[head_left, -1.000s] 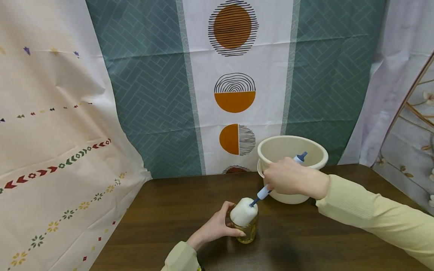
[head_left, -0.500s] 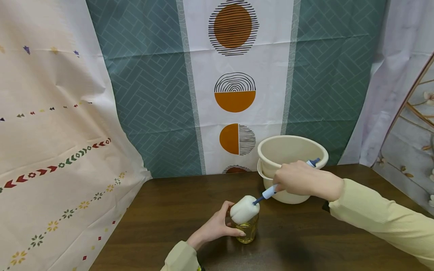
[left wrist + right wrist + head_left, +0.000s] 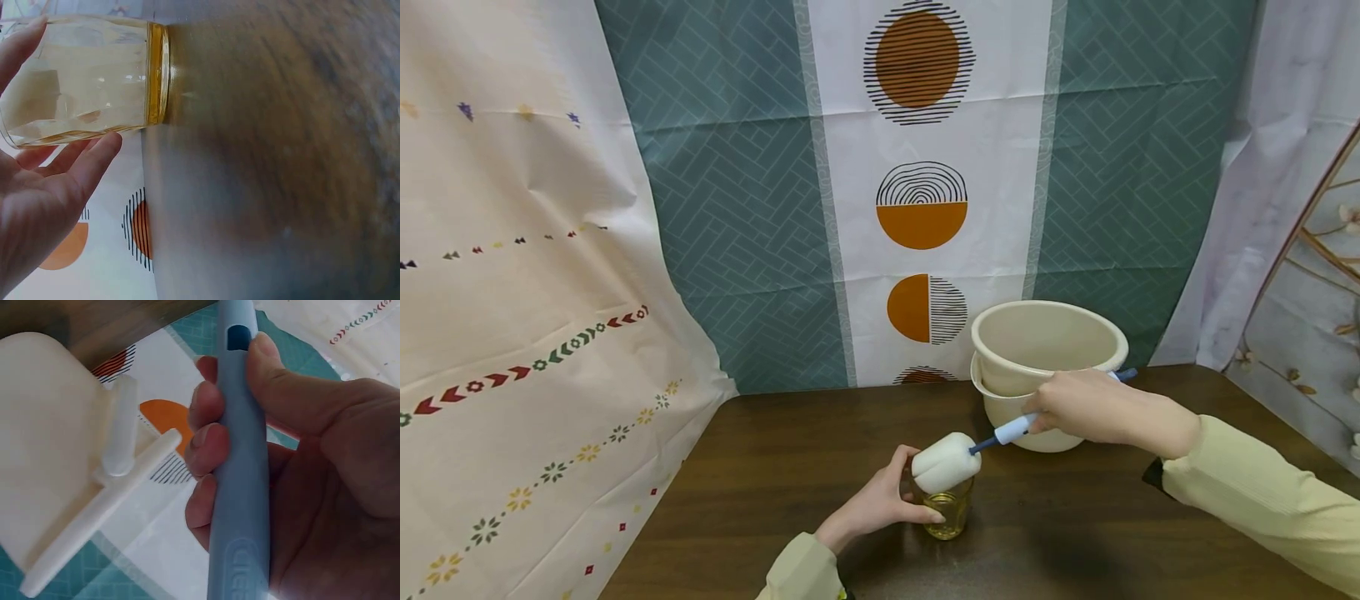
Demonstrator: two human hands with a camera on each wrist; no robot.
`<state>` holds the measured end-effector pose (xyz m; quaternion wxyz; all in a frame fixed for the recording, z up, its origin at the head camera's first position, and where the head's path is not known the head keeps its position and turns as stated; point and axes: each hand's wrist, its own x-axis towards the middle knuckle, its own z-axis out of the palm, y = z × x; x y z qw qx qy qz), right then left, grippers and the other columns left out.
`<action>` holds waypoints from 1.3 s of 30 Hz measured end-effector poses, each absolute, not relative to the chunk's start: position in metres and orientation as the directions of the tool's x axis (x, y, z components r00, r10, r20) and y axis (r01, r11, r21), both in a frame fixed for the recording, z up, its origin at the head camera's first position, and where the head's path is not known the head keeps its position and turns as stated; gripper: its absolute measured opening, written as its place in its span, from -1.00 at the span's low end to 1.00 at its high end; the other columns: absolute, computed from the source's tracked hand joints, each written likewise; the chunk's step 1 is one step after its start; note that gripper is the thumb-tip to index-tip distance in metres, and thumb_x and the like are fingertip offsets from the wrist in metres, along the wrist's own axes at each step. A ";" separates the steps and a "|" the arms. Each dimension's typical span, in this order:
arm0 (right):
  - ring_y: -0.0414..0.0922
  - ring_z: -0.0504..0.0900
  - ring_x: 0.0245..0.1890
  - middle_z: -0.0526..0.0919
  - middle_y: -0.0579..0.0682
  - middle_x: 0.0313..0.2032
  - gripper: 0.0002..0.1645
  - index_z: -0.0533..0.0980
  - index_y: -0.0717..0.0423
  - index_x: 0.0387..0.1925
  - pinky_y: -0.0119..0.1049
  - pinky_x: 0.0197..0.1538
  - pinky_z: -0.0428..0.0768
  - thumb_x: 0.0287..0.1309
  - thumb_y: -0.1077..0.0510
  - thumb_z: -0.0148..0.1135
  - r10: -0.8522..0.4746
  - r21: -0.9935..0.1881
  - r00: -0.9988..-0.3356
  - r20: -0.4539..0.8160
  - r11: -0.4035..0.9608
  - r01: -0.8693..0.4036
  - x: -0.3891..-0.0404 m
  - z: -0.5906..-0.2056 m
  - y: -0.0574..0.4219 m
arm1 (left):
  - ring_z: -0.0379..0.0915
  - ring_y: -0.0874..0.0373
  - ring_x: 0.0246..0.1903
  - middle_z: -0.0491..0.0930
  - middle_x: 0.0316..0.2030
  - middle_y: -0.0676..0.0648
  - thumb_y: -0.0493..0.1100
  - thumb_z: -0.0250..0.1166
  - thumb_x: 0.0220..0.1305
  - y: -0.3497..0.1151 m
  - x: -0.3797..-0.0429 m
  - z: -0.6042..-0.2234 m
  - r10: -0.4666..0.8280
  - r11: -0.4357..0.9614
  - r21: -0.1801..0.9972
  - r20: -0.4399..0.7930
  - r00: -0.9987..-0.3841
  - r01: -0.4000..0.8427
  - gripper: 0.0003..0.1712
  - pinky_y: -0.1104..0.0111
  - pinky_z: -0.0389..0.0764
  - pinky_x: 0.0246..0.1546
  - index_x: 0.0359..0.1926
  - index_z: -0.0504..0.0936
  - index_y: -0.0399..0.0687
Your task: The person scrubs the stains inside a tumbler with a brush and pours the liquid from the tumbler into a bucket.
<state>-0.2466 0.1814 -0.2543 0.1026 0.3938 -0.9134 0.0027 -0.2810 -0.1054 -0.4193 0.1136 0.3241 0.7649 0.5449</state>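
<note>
On the brown table my left hand (image 3: pixel 874 505) holds an upright amber glass (image 3: pixel 952 514), thumb on the near side and fingers round the far side. In the left wrist view the glass (image 3: pixel 103 75) has its base on the tabletop, and a pale patch shows through its wall near the mouth. A sponge bottle brush (image 3: pixel 946 463) leans over the glass, its white head at the mouth and partly within the rim. My right hand (image 3: pixel 1086 406) grips its light blue handle, raised to the right; in the right wrist view fingers and thumb wrap the handle (image 3: pixel 240 456).
Two cream plastic basins (image 3: pixel 1033 372), one stacked in the other, stand at the back right, close behind my right hand. A patterned cloth (image 3: pixel 917 208) hangs along the table's back edge, and another cloth (image 3: pixel 550 400) borders the left side.
My right hand has moved right and slightly down, drawing the brush head up and to the right at the glass mouth and laying the handle flatter. The left hand and glass have stayed put.
</note>
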 end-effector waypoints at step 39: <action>-0.37 0.42 -0.45 0.50 -0.34 -0.37 -0.73 0.58 0.02 -0.19 -0.42 -0.43 0.42 -0.02 0.23 0.30 -0.626 -0.176 -0.573 0.529 0.580 -0.795 -0.243 -0.321 0.237 | 0.30 0.10 -0.01 0.37 -0.01 -0.10 -0.21 0.43 -0.05 -0.106 -0.282 -0.421 0.603 0.248 0.888 0.170 -0.780 0.386 -0.27 0.28 0.43 -0.18 0.08 0.18 -0.08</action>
